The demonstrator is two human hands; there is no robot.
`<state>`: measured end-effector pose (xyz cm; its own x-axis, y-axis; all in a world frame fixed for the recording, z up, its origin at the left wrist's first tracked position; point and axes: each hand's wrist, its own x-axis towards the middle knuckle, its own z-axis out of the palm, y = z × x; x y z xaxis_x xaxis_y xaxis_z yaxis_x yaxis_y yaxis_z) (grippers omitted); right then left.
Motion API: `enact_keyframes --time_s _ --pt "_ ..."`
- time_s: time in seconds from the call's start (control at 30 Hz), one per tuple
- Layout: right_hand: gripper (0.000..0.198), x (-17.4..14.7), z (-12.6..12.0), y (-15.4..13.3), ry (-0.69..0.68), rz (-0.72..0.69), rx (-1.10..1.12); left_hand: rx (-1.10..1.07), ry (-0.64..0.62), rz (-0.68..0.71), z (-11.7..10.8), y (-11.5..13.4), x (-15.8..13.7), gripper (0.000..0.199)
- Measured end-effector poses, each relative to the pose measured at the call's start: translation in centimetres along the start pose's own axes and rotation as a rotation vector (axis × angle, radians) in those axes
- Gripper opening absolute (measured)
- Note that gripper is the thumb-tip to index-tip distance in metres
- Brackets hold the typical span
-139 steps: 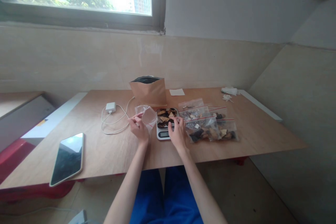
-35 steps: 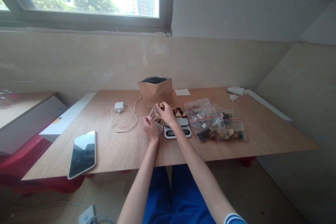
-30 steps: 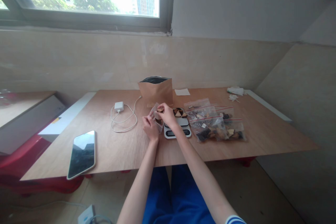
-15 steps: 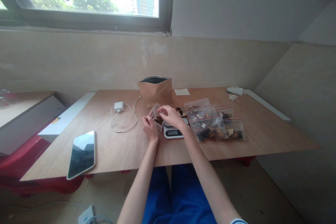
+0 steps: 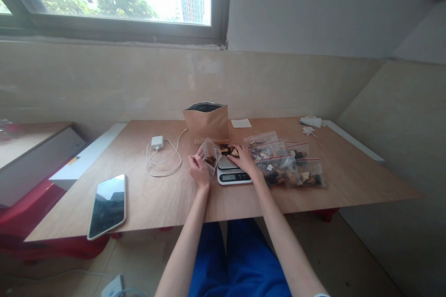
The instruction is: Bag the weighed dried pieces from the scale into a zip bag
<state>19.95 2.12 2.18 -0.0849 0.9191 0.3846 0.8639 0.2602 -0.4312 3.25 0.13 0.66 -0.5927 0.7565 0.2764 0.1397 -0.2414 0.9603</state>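
Note:
A small clear zip bag (image 5: 212, 149) with dark dried slices in it stands tilted and open at the mouth, left of the scale. My left hand (image 5: 200, 170) pinches its left side, fingers closed. The white digital scale (image 5: 234, 177) has a lit display at its front. On its back part lies a pile of dried slices (image 5: 226, 149), brown with pale pieces. Over the right side of this pile is my right hand (image 5: 246, 160), thumb and fingers apart around a pale slice. Whether it grips the slice is hard to see.
Several filled zip bags (image 5: 285, 169) lie right of the scale. An open brown kraft pouch (image 5: 209, 125) stands behind, beside a white paper (image 5: 241, 123). To the left are a white charger (image 5: 157, 142) with cable and a phone (image 5: 108, 206). Crumpled white plastic (image 5: 311, 122) lies back right.
My right hand has moved right, from the mouth of the small zip bag to the dried slices on the scale. My left hand has stayed on the bag.

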Motion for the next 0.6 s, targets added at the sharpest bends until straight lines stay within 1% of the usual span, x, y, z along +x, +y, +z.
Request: enact_keyframes --time_s 0.1,0.37,0.5,0.6 --pt "0.042 -0.2 -0.1 -0.1 0.024 -0.002 0.013 -0.011 -0.010 0.001 0.0 0.1 0.0 0.029" --pt "0.040 -0.5 -0.5 -0.1 0.068 -0.095 0.096 -0.052 -0.016 -0.001 0.0 0.3 0.0 0.028" --pt "0.038 -0.3 -0.7 -0.4 0.067 -0.078 0.148 -0.050 -0.010 0.003 0.0 0.2 0.0 0.029" --pt "0.034 -0.1 -1.0 -0.7 0.112 -0.055 0.226 -0.043 -0.008 0.007 0.0 0.2 0.0 0.030"
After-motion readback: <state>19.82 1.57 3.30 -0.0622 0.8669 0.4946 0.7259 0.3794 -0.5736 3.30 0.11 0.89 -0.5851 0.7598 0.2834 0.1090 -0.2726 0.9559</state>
